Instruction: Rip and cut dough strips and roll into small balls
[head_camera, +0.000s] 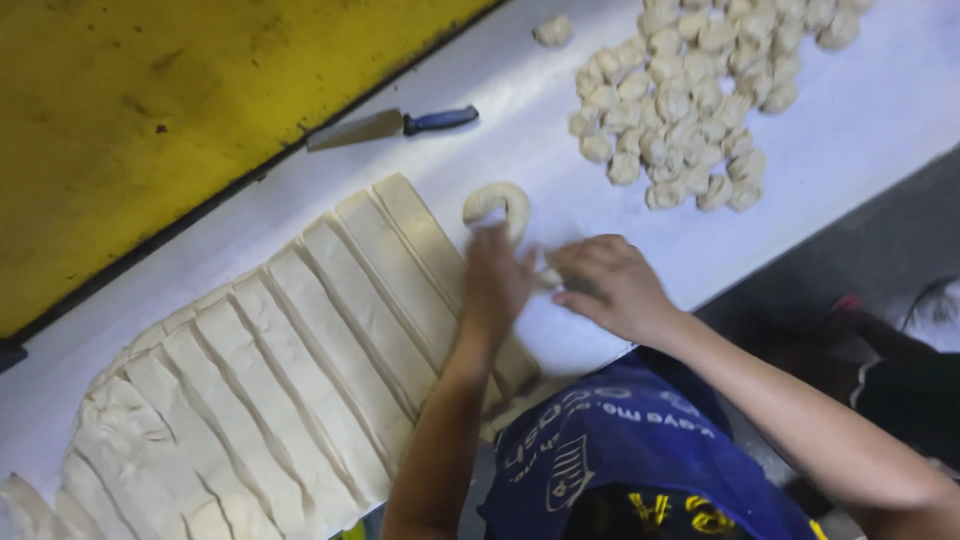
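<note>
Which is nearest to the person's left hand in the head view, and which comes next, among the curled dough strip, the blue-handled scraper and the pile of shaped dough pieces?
From the left hand:
1. Curled dough strip, touching its fingertips, just above the hand.
2. Blue-handled scraper, up and to the left, beside the yellow surface.
3. Pile of shaped dough pieces, far upper right on the white table.

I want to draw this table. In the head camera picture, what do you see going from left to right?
Cut dough strips → knife with a dark handle → left hand under the dough ring → right hand → heap of small dough pieces.
</note>
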